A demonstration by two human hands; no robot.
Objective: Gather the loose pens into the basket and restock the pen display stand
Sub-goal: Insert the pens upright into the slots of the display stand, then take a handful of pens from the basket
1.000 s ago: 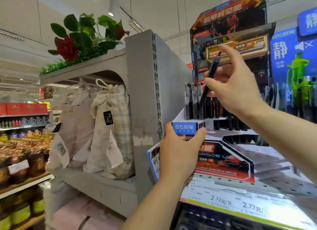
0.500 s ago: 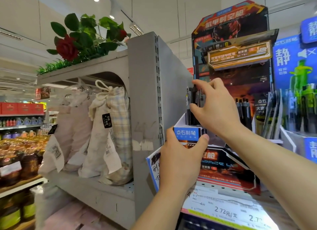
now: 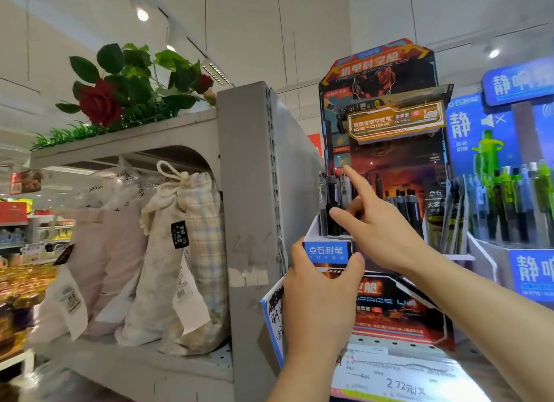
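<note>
A tall cardboard pen display stand (image 3: pixel 386 138) with dark sci-fi artwork stands on the shelf at centre right. Several black pens (image 3: pixel 334 201) stand upright in its top left tier, above a blue label. My left hand (image 3: pixel 317 293) grips the stand's front left corner just under that label. My right hand (image 3: pixel 377 222) hovers at the pens, index finger stretched upward and thumb pointing left, holding nothing. More dark pens (image 3: pixel 404 204) fill the stand's right side. No basket is in view.
A second blue stand (image 3: pixel 530 269) with green and black pens is at the right. A grey shelf upright (image 3: pixel 254 222) borders the stand's left, with cloth bags (image 3: pixel 180 252) beyond it. Price labels (image 3: pixel 401 380) run along the shelf edge. Fake roses (image 3: pixel 102 102) top the shelf.
My right hand held a black pen above the stand, lowered it into the top left tier and let go; its fingers are now spread. My left hand stayed on the stand.
</note>
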